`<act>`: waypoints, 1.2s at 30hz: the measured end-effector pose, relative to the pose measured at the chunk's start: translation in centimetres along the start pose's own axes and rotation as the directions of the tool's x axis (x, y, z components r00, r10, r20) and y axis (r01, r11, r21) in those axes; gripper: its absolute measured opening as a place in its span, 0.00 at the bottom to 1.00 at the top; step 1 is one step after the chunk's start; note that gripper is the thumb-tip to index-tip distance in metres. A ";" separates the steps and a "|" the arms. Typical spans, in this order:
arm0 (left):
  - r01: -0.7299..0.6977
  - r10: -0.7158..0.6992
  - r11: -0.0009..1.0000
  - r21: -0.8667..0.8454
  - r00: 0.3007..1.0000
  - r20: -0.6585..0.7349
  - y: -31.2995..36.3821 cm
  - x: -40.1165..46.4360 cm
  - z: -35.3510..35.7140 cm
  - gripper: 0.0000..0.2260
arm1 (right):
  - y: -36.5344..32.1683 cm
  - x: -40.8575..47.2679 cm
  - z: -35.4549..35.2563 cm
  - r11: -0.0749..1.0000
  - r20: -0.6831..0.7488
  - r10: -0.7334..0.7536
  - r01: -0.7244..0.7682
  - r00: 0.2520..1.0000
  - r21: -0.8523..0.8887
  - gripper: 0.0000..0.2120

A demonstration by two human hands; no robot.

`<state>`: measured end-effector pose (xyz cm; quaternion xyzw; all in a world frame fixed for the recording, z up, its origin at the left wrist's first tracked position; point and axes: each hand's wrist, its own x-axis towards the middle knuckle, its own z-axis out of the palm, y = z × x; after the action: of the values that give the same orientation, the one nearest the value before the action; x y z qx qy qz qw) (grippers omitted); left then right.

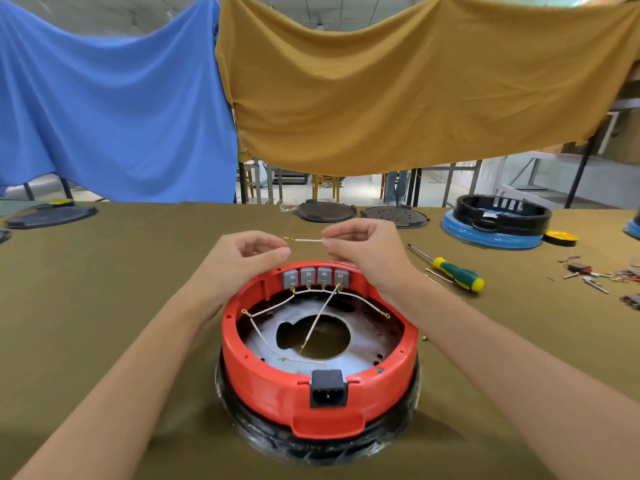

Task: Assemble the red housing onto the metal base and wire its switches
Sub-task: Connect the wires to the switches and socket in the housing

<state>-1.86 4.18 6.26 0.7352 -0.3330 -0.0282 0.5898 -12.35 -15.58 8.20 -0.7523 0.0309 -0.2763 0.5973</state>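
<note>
The red housing (270, 379) sits on the metal base (367, 344) in the middle of the table, over a black ring. A row of grey switches (316, 276) lines its far inner wall, with several white wires (320, 313) running from them across the base. A black power socket (328, 388) faces me at the front. My right hand (363, 247) pinches a short white wire (306, 240) with a brass terminal, held level above the switches. My left hand (242, 258) hovers just left of the wire's free end, fingers curled, holding nothing.
A green and yellow screwdriver (453, 270) lies right of the housing. Small terminals and parts (595, 271) are scattered at the far right. A black housing on a blue base (498, 220) stands at the back right, two dark round plates (360, 212) behind, another (52, 216) back left.
</note>
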 end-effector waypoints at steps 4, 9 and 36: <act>-0.041 0.042 0.998 0.051 0.999 -0.026 1.6 0.7 1.4 0.06 | 0.0 -0.1 -0.1 0.999 -0.016 -0.048 0.048 0.999 -0.023 0.07; 0.093 -0.092 0.984 -0.149 0.996 0.013 2.1 0.9 1.1 0.04 | 0.1 -0.1 0.3 0.972 0.060 -0.153 0.162 0.986 -0.173 0.07; 0.058 -0.024 0.967 -0.248 0.990 0.141 2.5 1.1 3.5 0.06 | 0.2 0.1 0.3 0.999 0.034 -0.034 0.035 0.999 -0.016 0.05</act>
<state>-3.71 0.42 7.78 0.6575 -0.3510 -0.1327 0.6534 -12.04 -15.44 7.99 -0.7620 0.0101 -0.2738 0.5868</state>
